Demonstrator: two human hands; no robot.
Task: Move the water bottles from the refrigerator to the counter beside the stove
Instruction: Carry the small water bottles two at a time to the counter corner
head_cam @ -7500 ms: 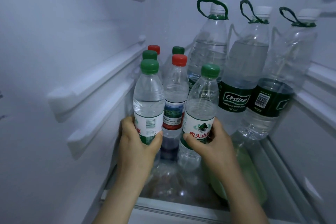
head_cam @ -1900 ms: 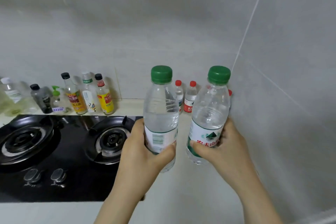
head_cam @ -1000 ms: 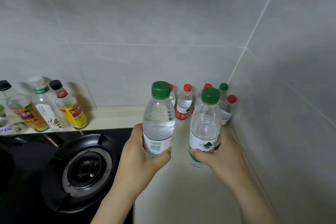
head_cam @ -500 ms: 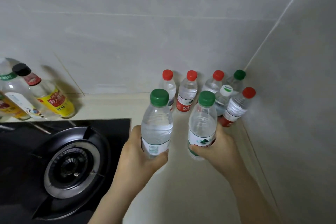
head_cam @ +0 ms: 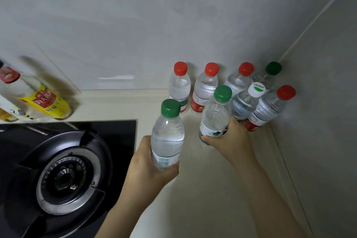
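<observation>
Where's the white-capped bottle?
Head view, right side: the white-capped bottle stands on the counter between the green-capped bottle in the right hand and the red-capped bottle by the side wall.

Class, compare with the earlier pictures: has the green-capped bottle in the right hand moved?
Yes. The right hand has lowered its green-capped bottle forward, close beside the standing white-capped bottle.

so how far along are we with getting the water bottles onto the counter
Done: six water bottles already stand in the corner of the counter beside the stove. In hand: the left hand grips a green-capped bottle above the counter; the right hand holds a second green-capped bottle low beside the group. Left: setting both down; the refrigerator is out of view, so more may remain.
</observation>
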